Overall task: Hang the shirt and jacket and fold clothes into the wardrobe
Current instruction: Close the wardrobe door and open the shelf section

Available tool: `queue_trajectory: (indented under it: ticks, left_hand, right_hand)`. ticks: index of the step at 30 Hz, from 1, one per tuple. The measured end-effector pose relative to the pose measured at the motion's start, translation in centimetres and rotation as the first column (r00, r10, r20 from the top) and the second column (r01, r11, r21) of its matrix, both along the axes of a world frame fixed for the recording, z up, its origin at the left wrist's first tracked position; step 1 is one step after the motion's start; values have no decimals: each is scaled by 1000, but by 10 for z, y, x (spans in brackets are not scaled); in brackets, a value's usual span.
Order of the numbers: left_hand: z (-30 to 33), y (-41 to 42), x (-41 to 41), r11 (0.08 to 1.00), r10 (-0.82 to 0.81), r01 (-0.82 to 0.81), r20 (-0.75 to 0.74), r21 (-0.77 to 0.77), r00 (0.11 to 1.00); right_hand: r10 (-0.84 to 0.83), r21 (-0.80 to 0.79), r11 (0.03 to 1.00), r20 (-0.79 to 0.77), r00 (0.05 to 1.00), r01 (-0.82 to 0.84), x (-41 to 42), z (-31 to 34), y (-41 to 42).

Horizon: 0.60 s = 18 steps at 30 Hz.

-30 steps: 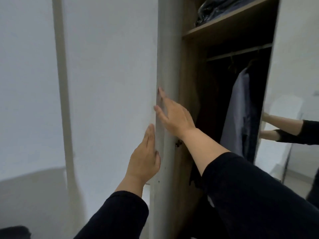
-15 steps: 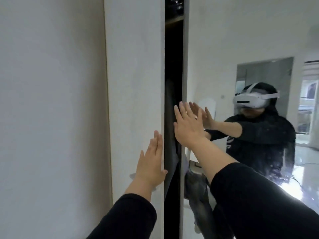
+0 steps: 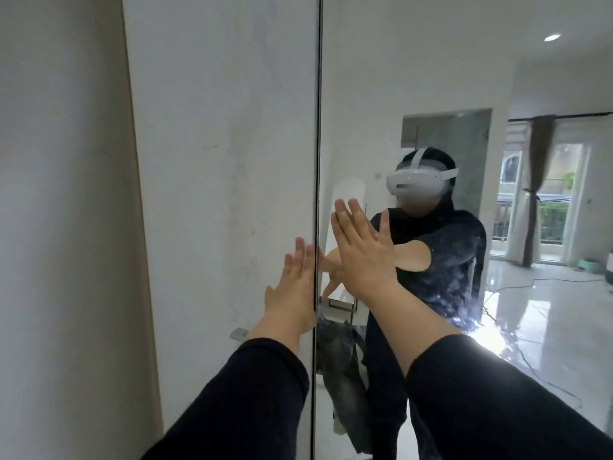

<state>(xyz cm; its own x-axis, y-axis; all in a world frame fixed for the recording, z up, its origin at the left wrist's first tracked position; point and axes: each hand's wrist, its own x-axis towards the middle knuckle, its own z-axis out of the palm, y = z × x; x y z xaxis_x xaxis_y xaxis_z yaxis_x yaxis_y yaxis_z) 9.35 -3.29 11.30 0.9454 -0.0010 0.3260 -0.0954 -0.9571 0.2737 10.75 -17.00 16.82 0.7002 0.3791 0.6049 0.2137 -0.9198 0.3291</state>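
the dark gap between the wardrobe doors has closed to a thin seam. left hand (image 3: 295,287) lies flat, fingers spread, on the white door (image 3: 219,194); right hand (image 3: 361,254) presses open-palmed on the mirrored door (image 3: 431,78). clothes are hidden inside.

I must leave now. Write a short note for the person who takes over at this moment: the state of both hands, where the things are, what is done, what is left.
Left hand: open and flat on the white wardrobe door, beside the seam, holding nothing.
Right hand: open, fingers spread, palm on the mirrored door, holding nothing.
Things: the two doors meet with only a thin dark seam, so the wardrobe looks shut. No shirt, jacket or folded clothes in view; they may be inside, this cannot be told.
Done: the doors are closed or very nearly.
Left: check that both doors sit flush, then take the hands away.
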Motion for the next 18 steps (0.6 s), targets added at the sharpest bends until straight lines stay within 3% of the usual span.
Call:
queue_trajectory:
  ticks: [12, 18]
  left_hand:
    - [9, 12, -2, 1000, -8, 8, -41, -5, 999]
    - [-12, -25, -20, 999, 47, -46, 174, -7, 984]
  right_hand:
    - [-31, -109, 993, 31, 999, 34, -4, 1, 2]
    - [-120, -28, 992, 60, 991, 122, -39, -41, -66]
